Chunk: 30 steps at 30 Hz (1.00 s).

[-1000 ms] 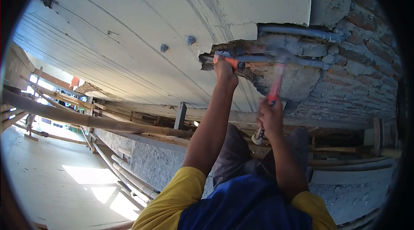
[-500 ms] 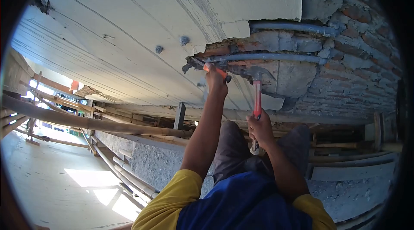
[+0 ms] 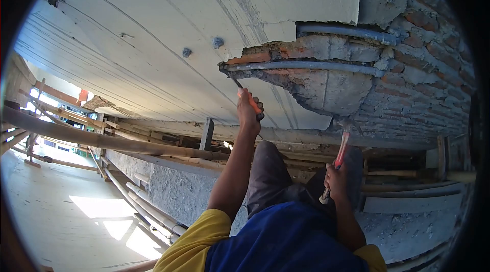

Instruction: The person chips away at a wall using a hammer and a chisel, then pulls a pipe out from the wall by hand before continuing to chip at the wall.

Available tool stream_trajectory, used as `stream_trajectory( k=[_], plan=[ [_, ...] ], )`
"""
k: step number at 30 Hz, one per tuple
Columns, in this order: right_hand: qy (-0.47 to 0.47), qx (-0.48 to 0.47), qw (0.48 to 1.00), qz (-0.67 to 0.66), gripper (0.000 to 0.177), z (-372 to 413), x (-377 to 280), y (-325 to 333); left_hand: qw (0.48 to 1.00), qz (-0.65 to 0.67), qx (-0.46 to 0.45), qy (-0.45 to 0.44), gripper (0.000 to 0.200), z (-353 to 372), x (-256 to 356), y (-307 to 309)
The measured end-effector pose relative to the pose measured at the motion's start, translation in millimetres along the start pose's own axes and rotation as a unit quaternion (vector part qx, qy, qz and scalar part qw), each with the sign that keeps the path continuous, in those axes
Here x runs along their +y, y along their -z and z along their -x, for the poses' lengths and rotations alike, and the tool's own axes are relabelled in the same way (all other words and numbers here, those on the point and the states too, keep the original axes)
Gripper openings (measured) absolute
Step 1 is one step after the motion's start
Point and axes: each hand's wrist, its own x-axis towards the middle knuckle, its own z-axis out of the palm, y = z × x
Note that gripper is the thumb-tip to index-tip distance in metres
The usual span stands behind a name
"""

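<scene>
My left hand [image 3: 248, 108] is wrapped round the orange handle of a thin-shafted chisel [image 3: 238, 84]. Its tip meets the left end of the broken plaster edge, just below a grey pipe [image 3: 306, 66] set in the wall. Lower and to the right, my right hand [image 3: 336, 180] grips the red handle of a claw hammer [image 3: 343, 150]. The hammer head is apart from the chisel, in front of the lower wall. Pale plaster [image 3: 153, 32] covers the wall to the left, and brickwork [image 3: 418, 88] lies bare on the right.
A second grey pipe [image 3: 347, 30] runs above the first in the opened wall. Thick bamboo poles [image 3: 112, 142] cross on the left. A short upright post [image 3: 206, 134] stands by my left forearm. Sunlit patches fall on the pale surface [image 3: 51, 236] at lower left.
The hammer has swung down and right, away from the chisel. My left hand has dropped slightly, and the chisel stands steeper. A dark loose piece at the plaster's broken left end is gone.
</scene>
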Motion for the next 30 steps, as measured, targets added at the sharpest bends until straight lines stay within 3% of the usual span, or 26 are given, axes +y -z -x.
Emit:
stream_trajectory(
  k=[5,8,12,13,15,17,19,21,24,26,28,29,30],
  plan=[
    [-0.041,0.024,0.997,0.053,0.018,10.0,27.9,28.9,0.991,0.04,-0.039,-0.118,0.033,4.8,25.0,-38.0],
    [-0.06,0.023,0.996,0.058,0.017,22.8,40.6,33.9,0.988,-0.077,-0.084,-0.101,0.032,12.8,26.2,-55.3],
    [-0.034,0.03,0.994,0.1,0.015,32.7,28.5,17.4,0.979,-0.101,-0.159,0.082,0.037,22.6,7.3,-38.9],
    [-0.005,0.012,0.996,0.083,0.017,32.6,23.8,12.2,0.979,-0.117,-0.144,0.089,0.037,26.0,-1.5,-28.7],
    [0.062,-0.021,0.997,0.049,0.024,23.2,1.5,-3.9,0.977,-0.148,-0.12,0.099,0.038,35.9,-20.7,-13.6],
    [0.25,-0.064,0.963,0.085,0.029,21.7,-40.5,-28.5,0.971,-0.165,-0.106,0.136,0.037,44.7,-29.2,8.4],
    [0.42,-0.152,0.894,0.044,0.032,32.4,-100.2,-62.3,0.968,-0.174,-0.095,0.153,0.035,52.1,-43.5,40.3],
    [0.597,-0.163,0.785,0.015,0.032,36.1,-146.2,-95.8,0.96,-0.223,-0.08,0.152,0.032,64.7,-51.0,66.5],
    [0.707,-0.163,0.685,-0.064,0.046,33.9,-180.3,-136.0,0.94,-0.275,-0.058,0.194,0.03,83.0,-65.4,111.8],
    [0.675,-0.265,0.686,0.055,0.034,-20.0,-169.2,-119.3,0.944,-0.261,-0.05,0.194,0.031,97.3,-78.0,135.4],
    [0.665,-0.184,0.688,0.223,0.029,-71.0,-137.8,-131.7,0.938,-0.27,-0.036,0.215,0.032,106.0,-95.8,156.0],
    [0.662,-0.048,0.675,0.322,0.03,-80.6,-124.0,-151.5,0.934,-0.274,-0.029,0.227,0.032,109.0,-106.1,167.1],
    [0.57,-0.07,0.712,0.404,0.03,-75.8,-124.0,-160.3,0.929,-0.282,-0.029,0.238,0.032,112.6,-112.9,174.0]
  ],
)
